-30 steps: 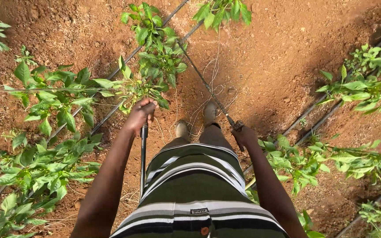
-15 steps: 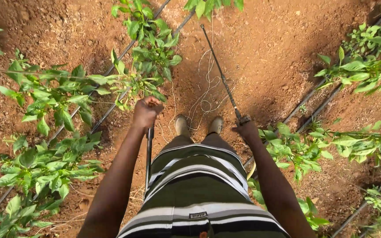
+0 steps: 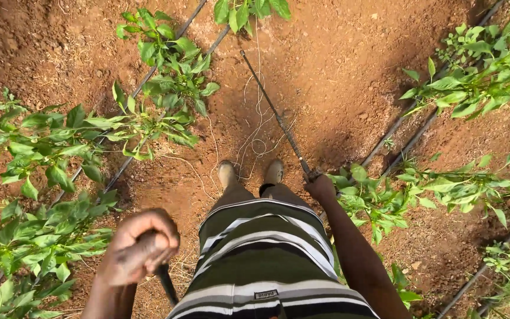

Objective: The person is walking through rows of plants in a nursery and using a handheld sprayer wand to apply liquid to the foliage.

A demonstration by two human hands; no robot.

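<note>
Left hand (image 3: pixel 140 248): fist curled tight round the top of a dark lever (image 3: pixel 165 282), raised near the camera. The lever runs down along the left side of the striped shirt (image 3: pixel 267 260); its lower end is hidden. The grip looks suited to pumping, judged from the closed fist on the handle end.

Right hand (image 3: pixel 321 188): fingers wrapped round the grip of a thin lance (image 3: pixel 275 115), held low at the right hip. The lance slants far and left over bare red soil (image 3: pixel 337 71), tip near the far plants (image 3: pixel 172 71). The angle keeps the tip aimed at the left row, away from the boots (image 3: pixel 250 174).

Surroundings: loose pale string (image 3: pixel 255 139) lies tangled on the soil just beyond the boots. Black drip lines (image 3: pixel 137 94) run along the plant rows on both sides; a second pair (image 3: pixel 408 133) lies right. Green leafy plants flank the path, near left and right.

Versus 0.5 s earlier: left hand has come up and nearer the camera, the lever with it. The lance tip has swung left. The right hand sits a little lower in view.
</note>
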